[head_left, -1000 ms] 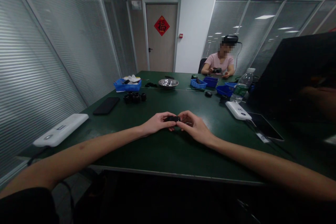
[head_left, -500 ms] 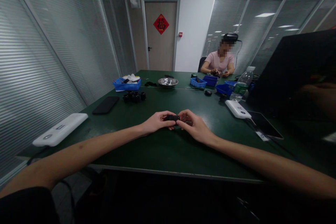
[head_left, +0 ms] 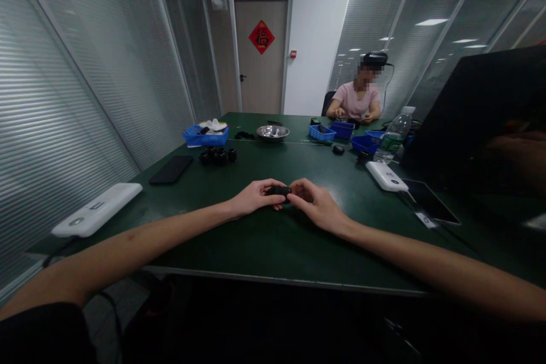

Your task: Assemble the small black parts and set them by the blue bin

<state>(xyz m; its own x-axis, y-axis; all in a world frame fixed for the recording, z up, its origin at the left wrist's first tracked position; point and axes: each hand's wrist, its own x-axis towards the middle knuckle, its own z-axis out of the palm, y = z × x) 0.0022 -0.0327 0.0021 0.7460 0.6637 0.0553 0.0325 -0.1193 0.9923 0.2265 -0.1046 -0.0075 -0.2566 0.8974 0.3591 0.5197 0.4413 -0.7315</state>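
Note:
Between my two hands is a small black cylindrical part point(head_left: 279, 190), held sideways just above the green table point(head_left: 256, 250). My left hand point(head_left: 258, 195) is closed around its left end, thumb in front and fingers behind. At the other end, the thumb and fingertips of my right hand point(head_left: 313, 202) pinch the part. My fingers cover much of it, so its exact kind cannot be made out. Farther off to the left, several similar black round parts point(head_left: 218, 156) stand grouped on the table.
A black phone point(head_left: 171, 170) and a white power bank point(head_left: 98, 209) lie left. Behind are a blue basket point(head_left: 207, 137) and a metal bowl point(head_left: 273, 134). Rightward stand a water bottle point(head_left: 393, 136), another power bank point(head_left: 387, 176), a tablet point(head_left: 433, 202) and a dark screen point(head_left: 473, 119). A co-worker point(head_left: 358, 99) sits opposite.
My hands stay almost in place on the black part, with only slight shifts of the right fingers. Across the table, the co-worker's hands have moved a little apart.

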